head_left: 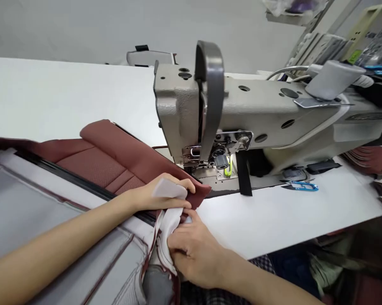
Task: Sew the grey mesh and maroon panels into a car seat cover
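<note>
A big cover of brick-red, leather-like stuff with pale grey cloth on its back (114, 148) lies on the left part of the white, flat-topped bench (229, 228). Its red side shows at the far part, and the grey back shows nearer, with dark red seams running over it. A long, thin black strip (65, 174) runs across the cover between the red and the grey. The red corner at the right end sits just in front of the sewing machine.

The left hand (168, 192) pinches this red corner, with its fingers on top. A pale flap (169, 189) lies over some of its fingers. The right hand (195, 245) is curled up and pinches the white edge (171, 222) of the cover, just below the left hand. The two hands are touching or nearly so; I cannot tell which.

Behind the hands stands the grey metal sewing machine (260, 103), with a dark, bent bar (215, 97) at its front. A bright yellow-green bit (229, 166) is under its head, and a flat black strap (243, 174) hangs beside it. To the right lie little blue snips (303, 186). Farther right is a pile of red pieces (370, 159).
</note>
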Demonstrator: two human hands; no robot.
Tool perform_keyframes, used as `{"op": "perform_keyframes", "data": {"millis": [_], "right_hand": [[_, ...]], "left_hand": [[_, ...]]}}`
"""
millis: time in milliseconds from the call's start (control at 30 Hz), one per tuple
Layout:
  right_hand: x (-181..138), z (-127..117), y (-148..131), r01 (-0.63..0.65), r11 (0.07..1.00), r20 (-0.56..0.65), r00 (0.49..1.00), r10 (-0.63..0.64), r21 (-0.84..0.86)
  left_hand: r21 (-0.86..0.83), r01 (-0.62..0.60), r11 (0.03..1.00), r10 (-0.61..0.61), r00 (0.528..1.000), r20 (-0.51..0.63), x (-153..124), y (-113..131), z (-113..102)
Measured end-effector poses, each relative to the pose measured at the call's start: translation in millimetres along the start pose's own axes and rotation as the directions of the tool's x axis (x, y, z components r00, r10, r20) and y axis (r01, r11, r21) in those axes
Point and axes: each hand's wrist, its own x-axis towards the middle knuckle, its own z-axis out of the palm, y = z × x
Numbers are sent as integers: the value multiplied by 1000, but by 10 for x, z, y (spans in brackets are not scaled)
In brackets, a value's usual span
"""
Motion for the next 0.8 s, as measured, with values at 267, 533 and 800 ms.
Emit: {"op": "perform_keyframes", "data": {"millis": [267,533,800], "right_hand": [[-29,-16,-67,353,924,264,914,-307,-148],[-380,-135,150,345,932,88,938,-336,-112],[-51,-479,406,250,856,-103,939,-328,-452]], "left_hand": [[-318,454,832,-537,803,-257,-538,254,208],[-451,343,824,-471,857,-210,-469,303,168],[-227,402,887,-461,802,-380,-225,344,287]]}}
